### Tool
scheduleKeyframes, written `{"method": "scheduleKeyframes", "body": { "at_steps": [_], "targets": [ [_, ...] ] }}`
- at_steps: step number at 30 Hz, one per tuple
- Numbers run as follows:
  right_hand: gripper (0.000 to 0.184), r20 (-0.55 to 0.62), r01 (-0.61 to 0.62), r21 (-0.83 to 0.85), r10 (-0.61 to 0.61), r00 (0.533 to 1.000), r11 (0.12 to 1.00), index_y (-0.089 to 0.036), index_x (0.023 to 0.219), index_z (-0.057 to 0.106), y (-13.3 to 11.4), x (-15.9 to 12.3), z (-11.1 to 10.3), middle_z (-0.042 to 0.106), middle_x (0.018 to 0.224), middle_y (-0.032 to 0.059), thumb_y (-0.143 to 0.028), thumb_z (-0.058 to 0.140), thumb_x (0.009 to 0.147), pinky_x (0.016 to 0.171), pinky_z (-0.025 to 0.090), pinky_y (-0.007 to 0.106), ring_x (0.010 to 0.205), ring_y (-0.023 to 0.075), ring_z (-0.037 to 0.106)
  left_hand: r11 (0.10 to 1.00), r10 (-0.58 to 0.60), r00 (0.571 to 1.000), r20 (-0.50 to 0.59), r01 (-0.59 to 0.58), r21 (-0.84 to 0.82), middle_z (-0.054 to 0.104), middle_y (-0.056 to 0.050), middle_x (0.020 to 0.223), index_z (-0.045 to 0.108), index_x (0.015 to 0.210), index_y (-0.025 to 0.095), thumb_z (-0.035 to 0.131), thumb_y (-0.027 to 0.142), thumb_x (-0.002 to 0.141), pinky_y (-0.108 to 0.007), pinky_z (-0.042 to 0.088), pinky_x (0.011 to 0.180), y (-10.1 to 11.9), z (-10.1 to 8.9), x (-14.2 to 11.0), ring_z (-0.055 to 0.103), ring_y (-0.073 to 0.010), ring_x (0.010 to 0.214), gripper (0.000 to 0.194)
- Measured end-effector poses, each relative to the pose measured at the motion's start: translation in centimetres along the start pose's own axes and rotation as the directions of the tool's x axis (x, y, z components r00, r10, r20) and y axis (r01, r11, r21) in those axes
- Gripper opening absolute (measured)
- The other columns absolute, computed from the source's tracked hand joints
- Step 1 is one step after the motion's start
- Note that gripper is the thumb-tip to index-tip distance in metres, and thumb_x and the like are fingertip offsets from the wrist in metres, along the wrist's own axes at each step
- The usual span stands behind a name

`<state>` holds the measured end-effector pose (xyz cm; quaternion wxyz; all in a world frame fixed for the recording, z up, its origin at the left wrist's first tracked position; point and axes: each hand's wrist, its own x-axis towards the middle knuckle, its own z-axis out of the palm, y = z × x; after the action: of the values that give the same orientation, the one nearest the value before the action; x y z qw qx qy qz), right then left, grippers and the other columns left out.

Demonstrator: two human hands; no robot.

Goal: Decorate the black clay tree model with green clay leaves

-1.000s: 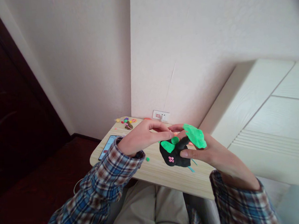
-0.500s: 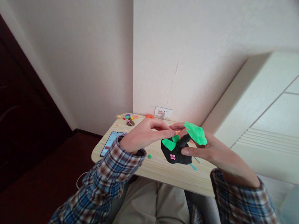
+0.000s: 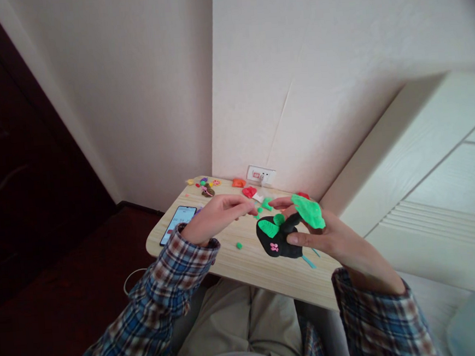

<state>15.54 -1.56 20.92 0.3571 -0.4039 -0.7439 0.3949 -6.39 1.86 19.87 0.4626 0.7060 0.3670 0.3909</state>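
Observation:
My right hand grips a black clay model above the table, thumb on its near side. The model carries a veined green leaf, a small green round piece and a pink flower-like decoration. A larger green leaf-shaped sheet tops a black stalk, and thin blue strips stick out below. My left hand hovers to the left, apart from the model. Its fingers are stretched out, and I see nothing held in them.
On the wooden table lie a phone, a green ball, orange clay, red clay and green bits. Small colourful pieces sit at the far left corner. A wall socket is behind.
My left hand has drawn back leftward from the green round piece on the model. My right hand keeps holding the model in nearly the same place.

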Motion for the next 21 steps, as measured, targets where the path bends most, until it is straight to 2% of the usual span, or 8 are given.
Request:
{"method": "scheduleKeyframes", "body": {
  "at_steps": [3, 5, 8, 11, 13, 15, 18, 21],
  "targets": [
    [0.037, 0.002, 0.010, -0.001, -0.010, 1.000, 1.000, -0.027, 0.099, 0.064, 0.7, 0.2, -0.1, 0.059, 0.119, 0.0031, -0.049, 0.069, 0.069, 0.102, 0.037, 0.043, 0.117, 0.0246, 0.051, 0.999, -0.021, 1.000, -0.019, 0.022, 0.045, 0.067, -0.003, 0.078, 0.066, 0.073, 0.014, 0.054, 0.030, 0.078, -0.023, 0.042, 0.069, -2.8, 0.1, -0.2, 0.057, -0.0136, 0.077, 0.021],
    [0.036, -0.028, 0.011, -0.029, -0.012, 1.000, 1.000, -0.028, 0.100, 0.064, 2.3, 0.6, -0.2, 0.059, 0.120, 0.0025, -0.048, 0.068, 0.070, 0.102, 0.037, 0.043, 0.118, 0.0246, 0.050, 0.993, -0.049, 0.997, -0.056, 0.055, 0.103, 0.067, -0.005, 0.082, 0.066, 0.077, 0.013, 0.055, 0.029, 0.079, -0.025, 0.044, 0.071, -5.1, 0.5, -0.3, 0.059, -0.0155, 0.080, 0.020],
    [0.039, -0.209, 0.004, -0.210, -0.049, 0.977, 0.978, -0.027, 0.101, 0.064, 6.9, 1.6, 0.2, 0.057, 0.120, 0.0041, -0.046, 0.070, 0.067, 0.103, 0.033, 0.046, 0.117, 0.0262, 0.048, 0.921, -0.046, 0.991, -0.122, 0.090, 0.379, 0.065, -0.005, 0.089, 0.065, 0.083, 0.015, 0.057, 0.022, 0.077, -0.024, 0.045, 0.065, -8.7, 1.4, -0.7, 0.058, -0.0159, 0.081, 0.013],
    [0.038, -0.325, -0.032, -0.291, -0.067, 0.943, 0.956, -0.025, 0.100, 0.064, 12.7, 2.6, 1.8, 0.058, 0.116, 0.0058, -0.046, 0.067, 0.069, 0.101, 0.036, 0.045, 0.114, 0.0257, 0.049, 0.886, -0.053, 0.992, -0.118, 0.101, 0.453, 0.063, -0.004, 0.087, 0.065, 0.081, 0.015, 0.059, 0.007, 0.067, -0.027, 0.046, 0.073, -11.5, 2.4, -1.2, 0.056, -0.0168, 0.082, 0.017],
    [0.038, -0.394, -0.056, -0.318, -0.078, 0.916, 0.946, -0.023, 0.099, 0.065, 16.0, 2.9, 3.3, 0.058, 0.114, 0.0081, -0.046, 0.065, 0.069, 0.101, 0.035, 0.046, 0.113, 0.0268, 0.049, 0.869, -0.052, 0.993, -0.107, 0.098, 0.486, 0.061, -0.004, 0.086, 0.065, 0.081, 0.016, 0.057, -0.001, 0.064, -0.032, 0.044, 0.084, -12.8, 3.0, -1.4, 0.054, -0.0170, 0.084, 0.025],
    [0.037, -0.415, -0.087, -0.323, -0.059, 0.908, 0.942, -0.021, 0.099, 0.065, 18.2, 3.0, 4.9, 0.057, 0.114, 0.0097, -0.044, 0.064, 0.070, 0.098, 0.036, 0.049, 0.111, 0.0283, 0.049, 0.857, -0.060, 0.994, -0.093, 0.099, 0.505, 0.060, -0.004, 0.088, 0.065, 0.083, 0.016, 0.058, -0.001, 0.063, -0.034, 0.042, 0.089, -13.7, 3.4, -1.4, 0.054, -0.0177, 0.086, 0.028],
    [0.035, -0.428, -0.116, -0.330, -0.039, 0.903, 0.937, -0.021, 0.101, 0.065, 19.9, 2.9, 6.7, 0.055, 0.117, 0.0106, -0.040, 0.063, 0.073, 0.096, 0.036, 0.049, 0.112, 0.0286, 0.048, 0.849, -0.082, 0.993, -0.081, 0.112, 0.516, 0.059, -0.005, 0.091, 0.065, 0.085, 0.016, 0.064, 0.003, 0.065, -0.035, 0.042, 0.089, -14.8, 3.9, -1.3, 0.054, -0.0201, 0.091, 0.024],
    [0.032, -0.434, -0.130, -0.335, -0.030, 0.900, 0.933, -0.021, 0.103, 0.064, 20.5, 2.8, 7.6, 0.054, 0.119, 0.0096, -0.037, 0.062, 0.075, 0.097, 0.035, 0.047, 0.113, 0.0272, 0.047, 0.850, -0.093, 0.992, -0.089, 0.126, 0.511, 0.058, -0.006, 0.091, 0.064, 0.082, 0.016, 0.065, 0.006, 0.067, -0.036, 0.041, 0.089, -15.6, 4.3, -1.1, 0.053, -0.0213, 0.093, 0.018]
  ]
}}
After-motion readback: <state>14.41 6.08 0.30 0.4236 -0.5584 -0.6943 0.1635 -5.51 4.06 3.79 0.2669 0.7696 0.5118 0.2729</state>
